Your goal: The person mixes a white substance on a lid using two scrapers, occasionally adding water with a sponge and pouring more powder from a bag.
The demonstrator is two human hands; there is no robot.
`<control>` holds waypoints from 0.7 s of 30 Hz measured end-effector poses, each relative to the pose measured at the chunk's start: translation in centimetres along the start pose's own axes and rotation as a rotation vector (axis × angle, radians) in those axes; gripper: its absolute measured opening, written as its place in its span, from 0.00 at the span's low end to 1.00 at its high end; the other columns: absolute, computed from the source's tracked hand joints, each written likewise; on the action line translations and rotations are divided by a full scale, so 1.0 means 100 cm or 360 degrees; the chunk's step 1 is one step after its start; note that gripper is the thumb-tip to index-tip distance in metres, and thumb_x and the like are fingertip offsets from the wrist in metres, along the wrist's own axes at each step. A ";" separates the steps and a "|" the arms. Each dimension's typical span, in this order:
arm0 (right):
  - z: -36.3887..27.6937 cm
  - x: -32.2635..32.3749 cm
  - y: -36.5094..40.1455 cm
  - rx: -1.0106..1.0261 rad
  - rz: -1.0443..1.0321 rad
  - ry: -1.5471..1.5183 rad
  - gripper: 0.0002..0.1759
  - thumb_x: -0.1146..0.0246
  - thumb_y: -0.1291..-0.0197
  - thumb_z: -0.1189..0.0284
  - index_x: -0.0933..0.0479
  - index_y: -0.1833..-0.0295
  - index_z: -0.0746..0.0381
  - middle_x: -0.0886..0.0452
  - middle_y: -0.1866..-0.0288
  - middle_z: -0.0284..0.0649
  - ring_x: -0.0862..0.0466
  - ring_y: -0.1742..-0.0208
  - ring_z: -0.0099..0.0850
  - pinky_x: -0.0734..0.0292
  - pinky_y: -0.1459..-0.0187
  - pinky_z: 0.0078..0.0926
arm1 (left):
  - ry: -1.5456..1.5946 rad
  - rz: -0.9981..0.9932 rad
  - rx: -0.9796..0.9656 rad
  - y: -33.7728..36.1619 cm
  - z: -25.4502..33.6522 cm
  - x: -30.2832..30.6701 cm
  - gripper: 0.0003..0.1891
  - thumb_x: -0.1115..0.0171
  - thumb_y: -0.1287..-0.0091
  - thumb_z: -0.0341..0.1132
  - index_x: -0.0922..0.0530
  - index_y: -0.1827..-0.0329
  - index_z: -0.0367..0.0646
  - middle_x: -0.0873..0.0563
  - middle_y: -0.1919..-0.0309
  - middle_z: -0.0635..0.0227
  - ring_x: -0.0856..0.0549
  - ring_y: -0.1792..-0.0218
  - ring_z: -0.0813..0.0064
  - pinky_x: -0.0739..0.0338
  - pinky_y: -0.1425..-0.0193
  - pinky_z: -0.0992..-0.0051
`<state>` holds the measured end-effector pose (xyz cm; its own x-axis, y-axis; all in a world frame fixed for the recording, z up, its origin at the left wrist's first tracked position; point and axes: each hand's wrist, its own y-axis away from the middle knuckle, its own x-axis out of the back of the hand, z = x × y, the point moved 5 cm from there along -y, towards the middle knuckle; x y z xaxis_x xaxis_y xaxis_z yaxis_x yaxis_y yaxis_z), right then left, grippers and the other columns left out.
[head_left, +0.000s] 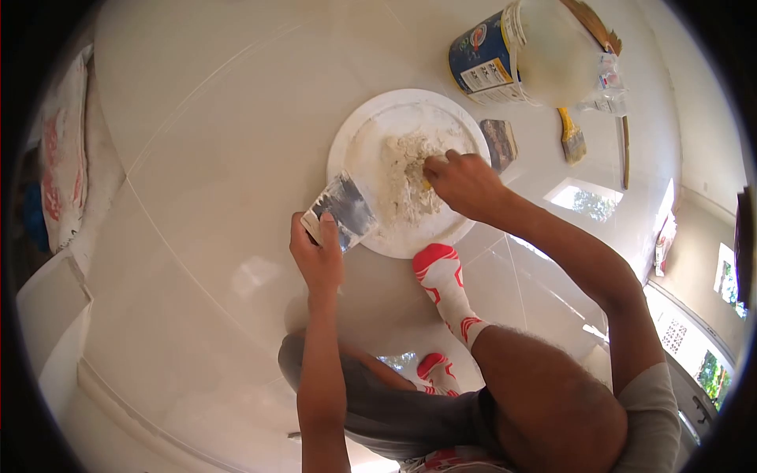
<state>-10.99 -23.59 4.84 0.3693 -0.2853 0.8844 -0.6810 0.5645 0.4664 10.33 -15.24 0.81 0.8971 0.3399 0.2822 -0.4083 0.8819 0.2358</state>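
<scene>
A round white lid lies on the floor with a rough heap of wet, off-white paste on it. My left hand grips a wide flat scraper by its pale edge, thumb on top. Its grey blade is smeared with paste and overlaps the lid's left rim. Over the right side of the heap, my right hand is closed round a tool. Only a small yellow part of that tool shows under the fingers, so its kind is hidden.
A blue-labelled bucket stands beyond the lid. Near it lie a brown block, a yellow-handled paintbrush, a thin stick and a clear plastic bag. My socked foot is close to the lid. A printed sack stands far left.
</scene>
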 end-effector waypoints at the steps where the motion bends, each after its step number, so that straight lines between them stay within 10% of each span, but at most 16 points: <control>1: -0.007 -0.013 0.001 0.0081 -0.0047 0.0030 0.07 0.40 0.53 0.76 0.22 0.66 0.64 0.26 0.63 0.37 0.22 0.64 0.32 0.22 0.70 0.27 | 0.0007 -0.0019 0.0016 -0.002 0.001 -0.001 0.09 0.43 0.36 0.34 0.30 0.68 0.38 0.26 0.80 0.72 0.30 0.78 0.83 0.34 0.74 0.78; 7: 0.014 -0.003 0.037 -0.0236 0.0001 -0.0458 0.10 0.38 0.56 0.77 0.19 0.64 0.66 0.21 0.65 0.39 0.19 0.69 0.34 0.22 0.70 0.30 | -0.0062 -0.0233 0.0183 -0.004 -0.007 -0.003 0.10 0.41 0.39 0.35 0.30 0.71 0.38 0.26 0.84 0.69 0.30 0.82 0.82 0.33 0.77 0.76; 10: 0.028 -0.073 0.093 -0.1448 -0.0192 -0.1928 0.10 0.37 0.50 0.78 0.22 0.61 0.73 0.17 0.65 0.46 0.16 0.73 0.30 0.20 0.74 0.29 | -0.0356 -0.0480 0.0227 0.004 -0.008 -0.012 0.12 0.39 0.41 0.36 0.31 0.73 0.38 0.28 0.87 0.64 0.30 0.85 0.77 0.32 0.78 0.74; 15: -0.025 -0.108 0.067 -0.1957 0.0252 -0.3462 0.13 0.36 0.47 0.80 0.25 0.58 0.75 0.19 0.62 0.47 0.16 0.66 0.35 0.15 0.67 0.29 | -0.0248 -0.0204 -0.0039 0.008 -0.005 -0.041 0.13 0.39 0.41 0.36 0.32 0.73 0.37 0.27 0.87 0.63 0.29 0.86 0.76 0.34 0.79 0.71; 18: 0.017 -0.083 0.041 -0.1604 0.0322 -0.3410 0.12 0.36 0.45 0.77 0.25 0.60 0.75 0.20 0.62 0.47 0.16 0.65 0.34 0.16 0.68 0.25 | -0.0006 -0.0266 0.0216 0.007 -0.008 -0.064 0.12 0.39 0.40 0.34 0.32 0.72 0.36 0.26 0.86 0.64 0.29 0.85 0.78 0.34 0.80 0.72; 21: 0.054 -0.032 0.025 -0.1218 0.0092 -0.2126 0.09 0.38 0.47 0.78 0.23 0.63 0.73 0.20 0.62 0.44 0.16 0.66 0.29 0.20 0.71 0.24 | 0.0051 -0.0250 0.0266 0.003 -0.006 -0.065 0.11 0.39 0.40 0.33 0.32 0.71 0.36 0.25 0.86 0.65 0.29 0.85 0.80 0.35 0.80 0.74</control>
<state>-17.30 -25.49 3.19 -0.7472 -0.4773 0.4625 -0.0430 0.7291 0.6830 4.50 -16.95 -1.49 0.9557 0.2155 0.2006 -0.2832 0.8592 0.4262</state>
